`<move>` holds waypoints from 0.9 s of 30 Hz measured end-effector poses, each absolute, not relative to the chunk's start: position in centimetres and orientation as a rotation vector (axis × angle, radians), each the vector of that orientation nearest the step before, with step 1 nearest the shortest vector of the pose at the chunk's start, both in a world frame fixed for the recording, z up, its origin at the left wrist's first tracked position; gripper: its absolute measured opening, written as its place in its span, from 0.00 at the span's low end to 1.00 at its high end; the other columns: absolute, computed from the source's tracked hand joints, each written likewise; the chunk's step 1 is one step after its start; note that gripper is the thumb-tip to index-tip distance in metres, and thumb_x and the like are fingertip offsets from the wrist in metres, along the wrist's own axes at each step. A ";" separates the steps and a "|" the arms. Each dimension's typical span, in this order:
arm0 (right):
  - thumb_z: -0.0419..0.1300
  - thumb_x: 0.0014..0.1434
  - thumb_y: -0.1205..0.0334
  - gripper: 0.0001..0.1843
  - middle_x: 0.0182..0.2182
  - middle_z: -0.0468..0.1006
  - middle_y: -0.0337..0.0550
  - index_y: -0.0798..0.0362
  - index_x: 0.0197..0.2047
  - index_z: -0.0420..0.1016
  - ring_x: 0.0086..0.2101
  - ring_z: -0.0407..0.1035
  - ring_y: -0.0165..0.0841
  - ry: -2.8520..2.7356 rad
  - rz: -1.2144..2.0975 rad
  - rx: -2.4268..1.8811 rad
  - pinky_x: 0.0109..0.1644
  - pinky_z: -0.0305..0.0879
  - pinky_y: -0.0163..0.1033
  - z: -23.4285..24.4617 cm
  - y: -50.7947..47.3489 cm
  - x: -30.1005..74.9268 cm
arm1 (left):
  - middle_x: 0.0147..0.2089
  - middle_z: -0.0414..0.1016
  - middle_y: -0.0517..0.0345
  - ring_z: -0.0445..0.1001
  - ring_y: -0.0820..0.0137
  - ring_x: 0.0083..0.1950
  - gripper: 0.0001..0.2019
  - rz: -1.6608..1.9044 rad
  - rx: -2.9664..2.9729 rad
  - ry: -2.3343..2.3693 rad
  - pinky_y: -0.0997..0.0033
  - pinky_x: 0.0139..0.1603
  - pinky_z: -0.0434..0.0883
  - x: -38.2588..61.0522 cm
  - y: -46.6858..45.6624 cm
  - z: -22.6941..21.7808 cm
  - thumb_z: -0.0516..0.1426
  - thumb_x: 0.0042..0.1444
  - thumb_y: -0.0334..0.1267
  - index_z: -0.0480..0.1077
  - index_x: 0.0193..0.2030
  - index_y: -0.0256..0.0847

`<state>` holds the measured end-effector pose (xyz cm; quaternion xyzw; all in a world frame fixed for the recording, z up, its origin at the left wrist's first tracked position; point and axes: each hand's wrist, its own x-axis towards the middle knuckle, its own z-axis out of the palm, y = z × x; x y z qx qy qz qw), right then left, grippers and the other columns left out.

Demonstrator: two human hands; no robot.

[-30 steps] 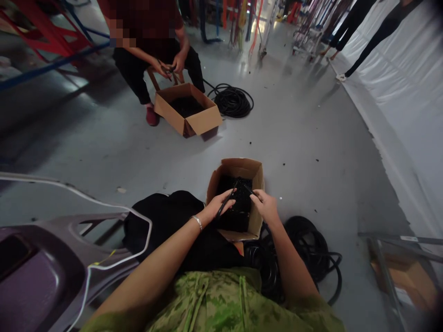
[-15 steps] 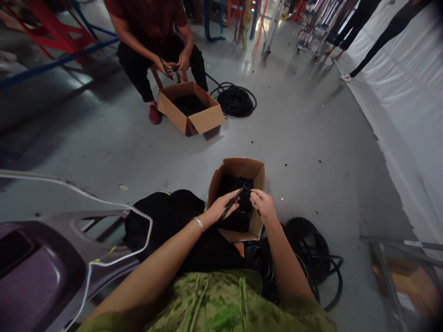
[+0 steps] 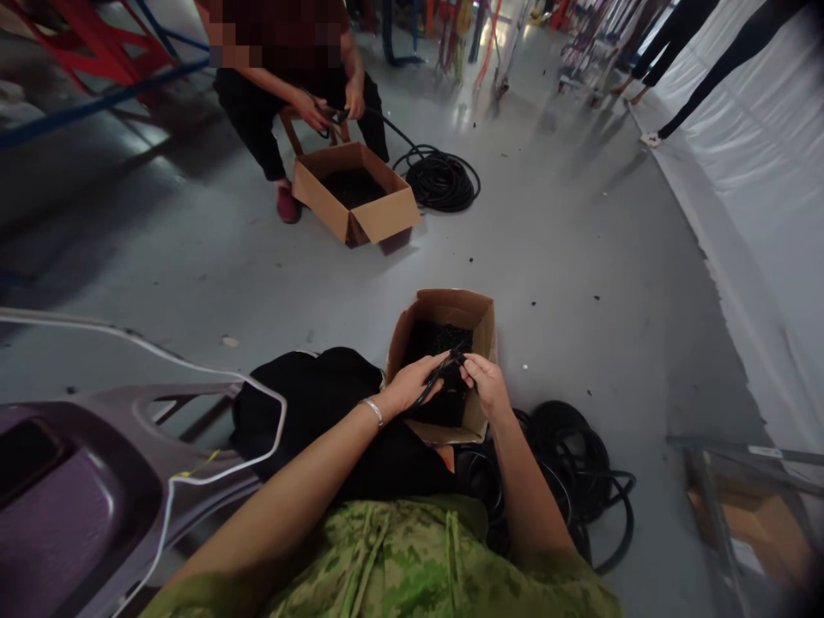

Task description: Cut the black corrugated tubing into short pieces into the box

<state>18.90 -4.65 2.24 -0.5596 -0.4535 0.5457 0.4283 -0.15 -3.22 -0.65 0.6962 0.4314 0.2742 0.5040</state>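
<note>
My left hand (image 3: 412, 384) is closed around a dark, scissor-like cutting tool (image 3: 430, 388), whose tip points up and to the right. My right hand (image 3: 489, 386) pinches the end of a black rubber hose, mostly hidden by the fingers, right at the tool's tip. Both hands are above an open cardboard box (image 3: 486, 322). Small black pieces (image 3: 451, 336) lie inside it. Coils of black hose (image 3: 572, 455) rest on the floor beside my right forearm.
Opposite sits a person (image 3: 257, 129) working with both hands over another cardboard box (image 3: 322, 193), beside a coiled black hose (image 3: 444, 182). A purple-grey chair (image 3: 77, 532) stands at left with a white cable (image 3: 193, 360) over it. Black scraps dot the floor; people stand near white sheeting (image 3: 760, 172).
My right fingers have come slightly closer to the tool in my left hand, and the tool has turned a little. The seated person's hands have shifted to the right.
</note>
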 end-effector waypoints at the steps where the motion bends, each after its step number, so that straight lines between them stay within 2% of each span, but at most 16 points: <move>1: 0.61 0.54 0.46 0.18 0.21 0.67 0.35 0.53 0.37 0.77 0.23 0.56 0.27 -1.109 1.389 -1.380 0.28 0.53 0.34 2.0 -4.7 18.8 | 0.54 0.74 0.52 0.72 0.61 0.54 0.31 0.658 1.675 1.043 0.63 0.60 0.67 -0.1 -3.2 -0.8 0.59 0.54 0.36 0.65 0.66 0.46; 7: 0.62 0.51 0.43 0.21 0.19 0.64 0.35 0.55 0.36 0.77 0.21 0.52 0.26 -1.000 1.512 -1.326 0.24 0.46 0.33 1.1 -4.8 18.5 | 0.51 0.74 0.51 0.73 0.61 0.51 0.30 0.614 1.721 1.059 0.64 0.57 0.68 -0.1 -3.2 -1.0 0.58 0.54 0.35 0.65 0.66 0.46; 17: 0.64 0.50 0.43 0.21 0.17 0.61 0.32 0.55 0.32 0.76 0.18 0.49 0.23 -0.905 1.619 -1.285 0.22 0.44 0.32 0.0 -4.8 18.3 | 0.47 0.75 0.53 0.73 0.64 0.45 0.31 0.571 1.751 1.134 0.67 0.52 0.69 0.0 -3.1 -1.2 0.58 0.53 0.34 0.65 0.66 0.47; 23: 0.65 0.50 0.43 0.22 0.16 0.59 0.30 0.56 0.31 0.75 0.17 0.46 0.21 -0.831 1.702 -1.263 0.21 0.43 0.31 -0.9 -4.9 18.4 | 0.43 0.77 0.54 0.75 0.64 0.44 0.25 0.571 1.654 1.197 0.71 0.48 0.69 -0.1 -3.4 -1.4 0.60 0.53 0.37 0.70 0.60 0.47; 27: 0.66 0.49 0.43 0.22 0.16 0.57 0.29 0.56 0.31 0.75 0.17 0.44 0.20 -0.817 1.765 -1.274 0.21 0.41 0.31 -1.2 -5.0 18.7 | 0.39 0.79 0.54 0.76 0.64 0.41 0.18 0.508 1.621 1.217 0.73 0.44 0.69 -0.1 -3.5 -1.4 0.61 0.53 0.39 0.75 0.52 0.46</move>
